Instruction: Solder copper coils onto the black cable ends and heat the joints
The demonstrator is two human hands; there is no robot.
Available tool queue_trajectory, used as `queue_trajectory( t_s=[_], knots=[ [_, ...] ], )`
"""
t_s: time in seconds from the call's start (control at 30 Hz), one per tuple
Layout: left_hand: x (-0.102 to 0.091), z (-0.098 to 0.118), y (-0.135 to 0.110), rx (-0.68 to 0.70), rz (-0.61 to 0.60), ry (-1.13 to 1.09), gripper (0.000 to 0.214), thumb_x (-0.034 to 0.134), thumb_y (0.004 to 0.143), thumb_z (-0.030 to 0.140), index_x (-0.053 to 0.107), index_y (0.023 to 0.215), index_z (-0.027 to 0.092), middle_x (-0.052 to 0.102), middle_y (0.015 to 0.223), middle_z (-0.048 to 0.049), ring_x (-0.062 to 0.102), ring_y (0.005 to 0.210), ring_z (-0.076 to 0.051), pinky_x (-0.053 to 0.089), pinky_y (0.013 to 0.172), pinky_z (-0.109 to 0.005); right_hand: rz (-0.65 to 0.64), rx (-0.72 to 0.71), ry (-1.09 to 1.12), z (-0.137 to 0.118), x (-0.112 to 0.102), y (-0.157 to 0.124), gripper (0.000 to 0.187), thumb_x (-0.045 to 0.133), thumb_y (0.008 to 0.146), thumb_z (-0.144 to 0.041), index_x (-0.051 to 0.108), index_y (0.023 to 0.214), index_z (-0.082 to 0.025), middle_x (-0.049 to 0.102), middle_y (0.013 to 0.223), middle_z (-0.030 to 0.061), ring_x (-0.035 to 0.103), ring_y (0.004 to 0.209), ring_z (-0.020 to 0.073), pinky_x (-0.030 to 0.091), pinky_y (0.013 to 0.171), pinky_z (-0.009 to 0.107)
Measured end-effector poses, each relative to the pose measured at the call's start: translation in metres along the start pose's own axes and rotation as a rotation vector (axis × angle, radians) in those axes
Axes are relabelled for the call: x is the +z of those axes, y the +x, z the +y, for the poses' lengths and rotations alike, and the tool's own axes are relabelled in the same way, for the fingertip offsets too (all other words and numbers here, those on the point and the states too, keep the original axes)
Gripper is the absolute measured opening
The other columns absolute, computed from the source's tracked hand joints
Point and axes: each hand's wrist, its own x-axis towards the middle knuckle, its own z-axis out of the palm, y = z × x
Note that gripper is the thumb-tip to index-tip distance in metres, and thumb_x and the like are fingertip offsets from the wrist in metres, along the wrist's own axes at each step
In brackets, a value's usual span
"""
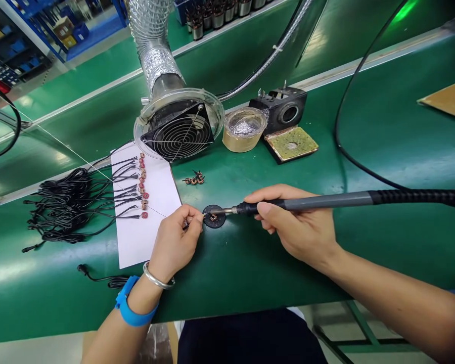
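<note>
Fingers of the right hand (303,227) were wrapped around a soldering iron (326,202) above the green bench (250,273); those of the left hand (178,240) pinched a thin dark lead (186,226). The gravest risk seemed a burn, should a slackened grip let the hot end stray toward the nearby left fingertips. Next came the round black pad (220,221) sliding, if the iron pressed sideways; least, the coil (213,218) shifting on it, if nudged by tip or lead. That coil lay on the pad, between both hands: a tiny ring with spaced copper-coloured turns over a darker body. Whether the tip touched it could not be told.
</note>
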Motion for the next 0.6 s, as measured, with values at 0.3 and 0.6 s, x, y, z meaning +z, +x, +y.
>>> queue_trajectory(
  t_s=[0.3,0.6],
  knots=[
    [0.0005,-0.0006,-0.0011,-0.005,0.005,0.032,0.021,0.050,0.094,0.039,0.059,0.085,0.022,0.059,0.072,0.0029,0.051,0.060,-0.010,0.039,0.056,-0.022,-0.009,0.004,-0.010,0.0010,0.0012,-0.0005,0.009,0.062,0.083,-0.022,0.071,0.081,-0.021,0.061,0.058,-0.0013,0.054,0.048,0.0098,0.041,0.043,0.023],
    [0.0011,0.0011,0.0005,0.000,0.005,0.048,0.021,0.049,0.094,0.039,0.059,0.085,0.022,0.058,0.070,0.0028,0.050,0.058,-0.010,0.040,0.055,-0.022,-0.035,-0.061,-0.055,-0.0001,-0.0003,-0.0044,0.010,0.061,0.083,-0.018,0.071,0.084,-0.021,0.059,0.055,-0.0032,0.053,0.046,0.0090,0.043,0.045,0.023]
  ],
)
